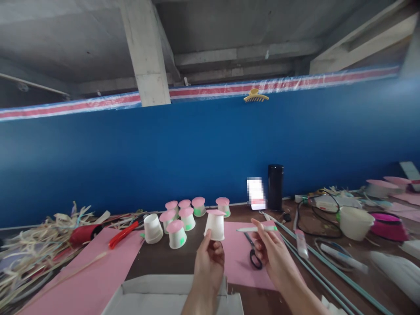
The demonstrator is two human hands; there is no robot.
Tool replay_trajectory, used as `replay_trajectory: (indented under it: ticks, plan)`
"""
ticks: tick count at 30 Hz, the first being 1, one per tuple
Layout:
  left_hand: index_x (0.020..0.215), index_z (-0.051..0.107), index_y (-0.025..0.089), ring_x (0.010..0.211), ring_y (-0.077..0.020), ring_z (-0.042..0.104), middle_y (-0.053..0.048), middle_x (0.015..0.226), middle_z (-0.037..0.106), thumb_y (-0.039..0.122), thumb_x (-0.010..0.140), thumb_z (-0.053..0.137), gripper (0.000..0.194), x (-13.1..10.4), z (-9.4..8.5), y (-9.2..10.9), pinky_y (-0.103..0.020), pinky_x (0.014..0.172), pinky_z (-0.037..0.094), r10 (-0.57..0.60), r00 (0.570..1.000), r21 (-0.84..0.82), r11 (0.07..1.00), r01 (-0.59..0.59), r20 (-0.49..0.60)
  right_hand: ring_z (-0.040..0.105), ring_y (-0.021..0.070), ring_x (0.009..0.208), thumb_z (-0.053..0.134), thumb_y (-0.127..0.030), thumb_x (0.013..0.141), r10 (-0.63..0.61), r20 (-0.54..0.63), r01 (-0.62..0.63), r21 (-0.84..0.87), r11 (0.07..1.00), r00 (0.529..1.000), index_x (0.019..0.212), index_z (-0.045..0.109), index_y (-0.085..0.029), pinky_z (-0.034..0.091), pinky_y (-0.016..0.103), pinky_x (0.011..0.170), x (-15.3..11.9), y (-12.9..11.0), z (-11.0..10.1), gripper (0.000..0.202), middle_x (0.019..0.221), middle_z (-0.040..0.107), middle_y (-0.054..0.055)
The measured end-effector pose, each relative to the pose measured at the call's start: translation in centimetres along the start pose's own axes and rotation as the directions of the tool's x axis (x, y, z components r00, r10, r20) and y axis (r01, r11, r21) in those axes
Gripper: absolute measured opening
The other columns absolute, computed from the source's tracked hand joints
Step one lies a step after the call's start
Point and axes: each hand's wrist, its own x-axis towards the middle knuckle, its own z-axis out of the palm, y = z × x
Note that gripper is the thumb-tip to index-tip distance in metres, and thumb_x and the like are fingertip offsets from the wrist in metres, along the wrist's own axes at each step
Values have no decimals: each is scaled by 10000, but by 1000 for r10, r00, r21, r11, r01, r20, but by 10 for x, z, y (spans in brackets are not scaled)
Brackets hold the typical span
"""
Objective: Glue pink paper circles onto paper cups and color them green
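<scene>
- Dial centred on the held cup (215,228): white, pink disc uppermost, upright; its lower front is covered by fingertips.
- Left hand (209,258), at 6 o'clock: thumb and fingers pinch the cup near its lower rim; the wrist covers part of the carton (164,279).
- Right hand (271,249), at 4 o'clock: fingers closed round the white pen (246,229), whose middle they hide. Its tip points to 9 o'clock, near the cup but apart from it.
- Scissors (251,253), at 4 o'clock: partly hidden by the right hand, one loop plain to see.
- Carton, at 7 o'clock: cut off by the lower edge.
- Pixelated panel (256,193), at 2 o'clock, beside one black flask (275,188): its content cannot be made out.
- Strips (36,249), at 9 o'clock: tangled, count not possible.
- Count, pink-topped cups (176,236) standing: six grouped between 9 and 11 o'clock, rear ones partly screened; one (222,202) at 1 o'clock, partly behind the held cup. Green patches show on four.
- Count, plain white stack (153,229), at 9 o'clock: one; number nested cannot be told.
- Count, nearby pink sheets (108,258): two, at 8 and 4 o'clock, the latter partly under the right hand.
</scene>
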Motion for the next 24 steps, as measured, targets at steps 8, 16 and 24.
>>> replay_trajectory:
  ticks: [8, 16, 24]
  plan:
    - [920, 541, 117, 490, -37, 498, 9, 660, 518, 134, 806, 634, 148, 10, -7, -15, -112, 399, 404, 89, 980, 82, 994, -76, -177, 390, 67, 433, 661, -524, 730, -198, 66, 209, -284, 936, 978, 1120, 614, -153, 310, 181, 381, -19, -5, 10, 541, 528, 492, -52]
    - [919, 549, 101, 510, -52, 504, -15, 683, 547, 110, 806, 625, 137, 14, -9, -21, -146, 419, 413, 125, 981, 101, 989, -110, -148, 452, 95, 456, 657, -469, 726, -400, 92, 399, -421, 814, 912, 942, 606, -179, 371, 201, 397, -37, -9, 25, 366, 606, 565, -13]
    - [886, 553, 105, 524, -65, 512, -17, 673, 542, 103, 814, 611, 92, 15, -12, -21, -163, 446, 437, 135, 984, 140, 983, -118, -116, 521, 107, 494, 549, -398, 843, -422, 262, 497, -501, 709, 868, 1004, 622, -163, 448, 205, 453, -32, 0, 15, 293, 670, 611, 17]
